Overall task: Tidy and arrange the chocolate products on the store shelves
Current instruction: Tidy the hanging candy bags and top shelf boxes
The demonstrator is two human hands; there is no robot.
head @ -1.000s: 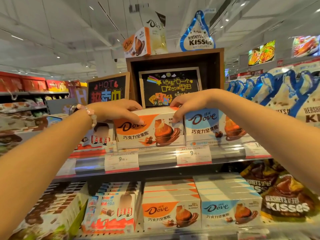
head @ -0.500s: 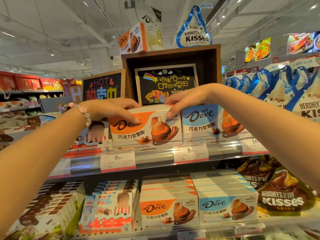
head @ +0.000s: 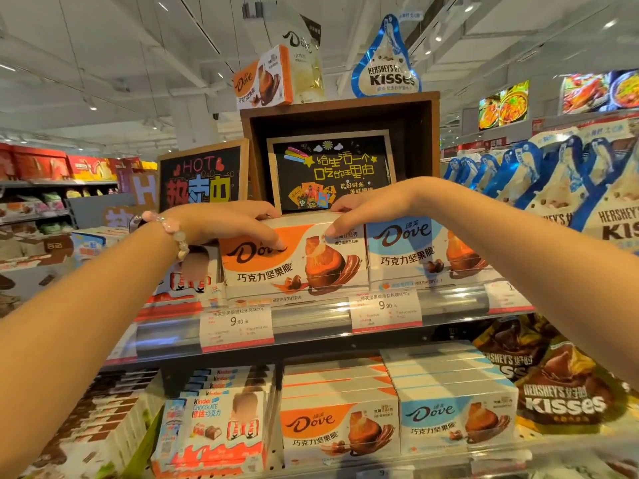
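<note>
Left hand and right hand curled over the orange Dove box, fingers gripping its top corners, blue Dove box touching its right side, Kinder box probably touching left, chalkboard sign behind

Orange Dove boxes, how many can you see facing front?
3. One orange Dove box sits on the upper shelf under both hands, one fronts the lower shelf, and one stands atop the wooden crate. More are stacked behind, mostly hidden.
</note>
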